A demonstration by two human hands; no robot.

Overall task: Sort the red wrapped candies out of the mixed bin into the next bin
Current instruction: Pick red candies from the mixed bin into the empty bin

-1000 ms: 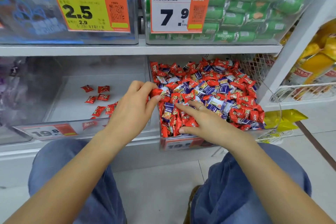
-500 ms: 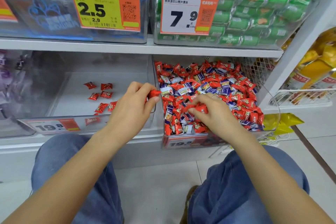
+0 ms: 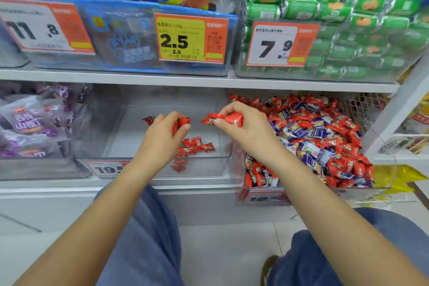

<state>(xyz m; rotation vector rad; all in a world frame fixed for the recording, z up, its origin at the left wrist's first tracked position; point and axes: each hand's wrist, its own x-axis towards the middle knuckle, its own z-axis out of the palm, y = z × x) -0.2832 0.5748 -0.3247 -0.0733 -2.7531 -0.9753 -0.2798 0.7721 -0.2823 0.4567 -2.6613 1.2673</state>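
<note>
Left price tag [image 3: 44, 28]: cut off at nine o'clock, small print blurred.
Bin label [image 3: 105, 169]: last digits covered by the left forearm.
Candies [image 3: 185, 150] at the left hand [image 3: 160, 137]: partly hidden.
Mixed-bin label [image 3: 264, 197]: blurred, number unreadable.

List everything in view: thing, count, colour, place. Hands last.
Mixed bin: one, clear, lower shelf, right.
Candies in it: many, red and purple-white.
Next bin: one, clear, lower shelf, middle.
Sorted candies: a small cluster, red, on that bin's floor.
Held candies: a few, red, over the next bin; exact count unclear.
Purple bags: several, lower shelf, left.
Green packs: many, upper shelf, right.
Blue bin: one, upper shelf, middle.
Price tags: five visible, orange-edged, on bin fronts.
Yellow wrapper: one, floor, right.
Left hand: grips red candies.
Right hand: pinches red candies.
</note>
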